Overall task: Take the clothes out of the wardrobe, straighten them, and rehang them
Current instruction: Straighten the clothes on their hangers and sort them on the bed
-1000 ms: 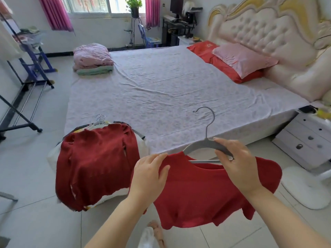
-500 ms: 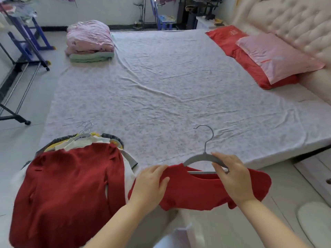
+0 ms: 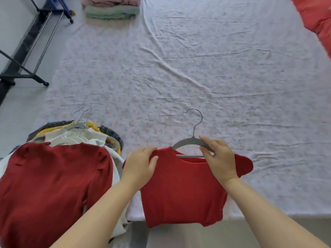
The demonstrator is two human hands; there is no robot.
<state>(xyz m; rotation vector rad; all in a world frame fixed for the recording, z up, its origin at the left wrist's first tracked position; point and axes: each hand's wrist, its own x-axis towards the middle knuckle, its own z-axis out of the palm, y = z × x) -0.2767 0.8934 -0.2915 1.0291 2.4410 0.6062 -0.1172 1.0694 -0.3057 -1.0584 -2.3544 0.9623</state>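
Red top (image 3: pixel 182 190) now lies on the bed (image 3: pixel 197 77), left grip (image 3: pixel 140 166) pinching its shoulder, right grip (image 3: pixel 219 159) clasping the hanger (image 3: pixel 188 141).

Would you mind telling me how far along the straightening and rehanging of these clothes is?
Done: a pile of hangered clothes, dark red knit on top, lies out on the white patterned bed sheet. In hand: the left hand grips the shoulder of the red short-sleeved top, the right hand holds its grey hanger at the neckline. Left: straightening that pile and rehanging everything.

Folded blankets (image 3: pixel 112 8) and a red pillow (image 3: pixel 316 17) lie on the wrinkled bedsheet (image 3: pixel 206 72).
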